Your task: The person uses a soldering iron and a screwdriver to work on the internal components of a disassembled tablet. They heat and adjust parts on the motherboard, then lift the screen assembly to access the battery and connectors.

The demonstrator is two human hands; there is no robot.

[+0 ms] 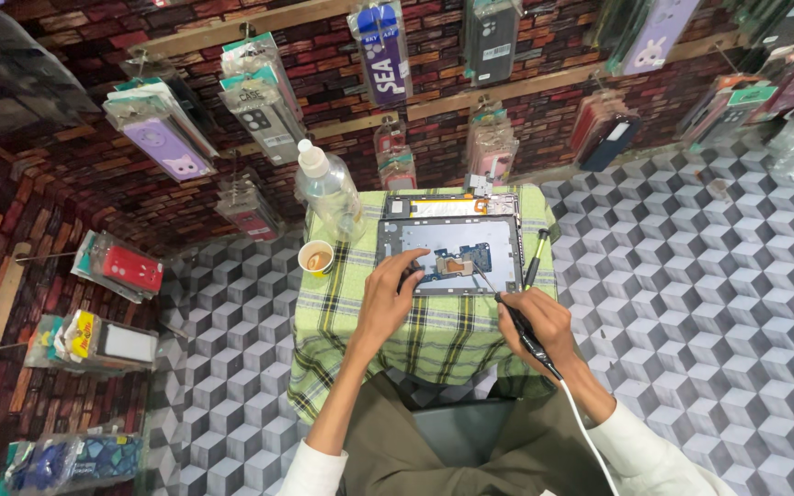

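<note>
Opened grey tablet shell (449, 253) with bare blue circuit board, flat at the middle of the green plaid cloth-covered worktop (360, 321). Small parts on the board too tiny to make out. Left hand (386, 298) pressed on the shell's near left edge, fingers spread and bent over the frame, clamped on nothing; the corner under the fingertips hidden. Right hand (537, 320) closed around a black corded soldering iron (518, 323), thin metal tip reaching up and left to the middle of the board; exact touch point too small to tell. White cord (590, 441) trailing from the iron's rear down over the right forearm, cut off at the bottom edge.

Just behind the shell, a removed dark screen panel (449, 206) with silver frame, partly covered by the shell's far edge. At the shell's right side, a black and yellow-green screwdriver (535, 261), lying on the cloth. Left of the shell, a small paper cup (316, 258) of brown drink, and behind it a clear plastic bottle (328, 191) with white cap. Beyond the worktop, a brick-pattern wall (85, 184) hung with packaged phone cases (163, 138), many blurred or cropped. Cube-patterned grey floor (691, 276) around.
</note>
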